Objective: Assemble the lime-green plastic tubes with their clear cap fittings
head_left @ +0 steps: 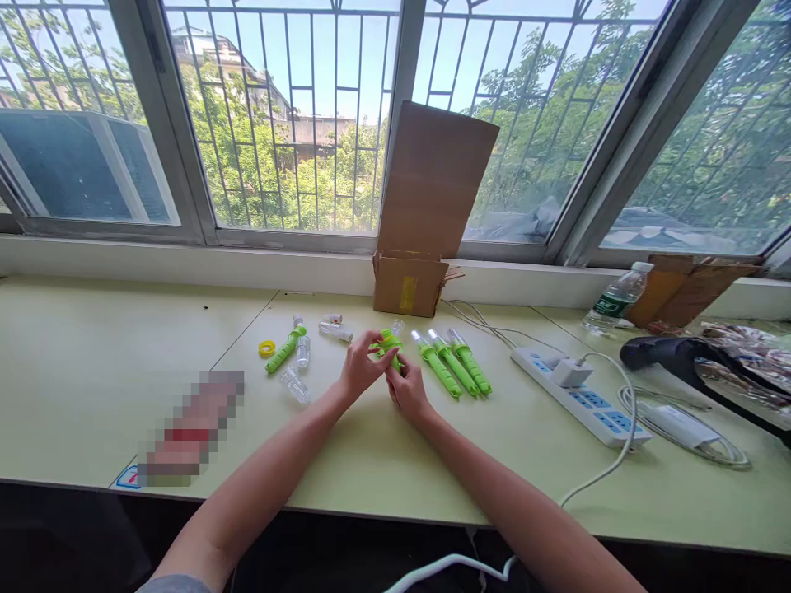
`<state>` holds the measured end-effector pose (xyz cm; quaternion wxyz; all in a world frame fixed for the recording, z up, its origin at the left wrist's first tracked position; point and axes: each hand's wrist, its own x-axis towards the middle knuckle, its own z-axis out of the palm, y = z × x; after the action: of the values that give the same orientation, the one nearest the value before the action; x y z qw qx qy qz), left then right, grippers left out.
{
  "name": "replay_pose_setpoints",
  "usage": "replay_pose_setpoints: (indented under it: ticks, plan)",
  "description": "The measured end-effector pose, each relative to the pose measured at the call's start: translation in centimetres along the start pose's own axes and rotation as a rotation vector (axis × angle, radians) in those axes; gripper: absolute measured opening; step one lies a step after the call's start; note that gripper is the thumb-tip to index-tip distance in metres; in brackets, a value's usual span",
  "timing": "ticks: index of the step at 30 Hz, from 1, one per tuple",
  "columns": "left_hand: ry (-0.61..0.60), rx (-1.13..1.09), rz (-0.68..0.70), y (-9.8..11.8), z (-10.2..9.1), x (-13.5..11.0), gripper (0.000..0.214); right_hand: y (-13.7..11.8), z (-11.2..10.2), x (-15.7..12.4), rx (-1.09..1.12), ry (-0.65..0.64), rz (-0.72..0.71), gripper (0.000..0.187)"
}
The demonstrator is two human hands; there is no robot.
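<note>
Both hands are together over the middle of the table, at one green plastic stick [389, 339] with a yellowish ring near its top. My left hand [359, 364] pinches at the upper part from the left. Lower down, my right hand [408, 388] is closed around the handle, which its fingers mostly hide. Three similar green sticks with clear tips, one of them this stick [439, 365], lie side by side to the right. On the left are another green stick [286, 349], a yellow ring [266, 348], a clear plastic cup-like piece [295, 385] and several smaller clear parts [335, 331].
An upright cardboard box [404, 284] stands against the window sill. To the right are a power strip [581, 397] with a plugged-in charger, looped cables, a plastic bottle [620, 296] and a black curved frame [710, 354]. A blurred-out item [194, 428] lies at the front left.
</note>
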<state>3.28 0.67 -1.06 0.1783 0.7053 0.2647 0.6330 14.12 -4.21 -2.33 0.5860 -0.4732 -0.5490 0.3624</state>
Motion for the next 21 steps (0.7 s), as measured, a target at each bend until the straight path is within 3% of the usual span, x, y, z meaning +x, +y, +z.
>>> replay_pose_setpoints:
  ticks: [7,15,21]
  plan:
    - [0.048,-0.022,-0.041,0.13,0.15,-0.17,0.025,0.04,0.09,-0.06,-0.002,-0.065,0.016,0.025]
    - [0.044,0.147,0.034,-0.02,-0.38,0.16,0.023,0.42,0.32,0.4,-0.468,0.102,-0.195,0.016]
    - [0.022,0.136,0.034,0.16,-0.33,0.16,0.025,0.48,-0.04,0.41,-0.405,0.102,-0.185,0.014]
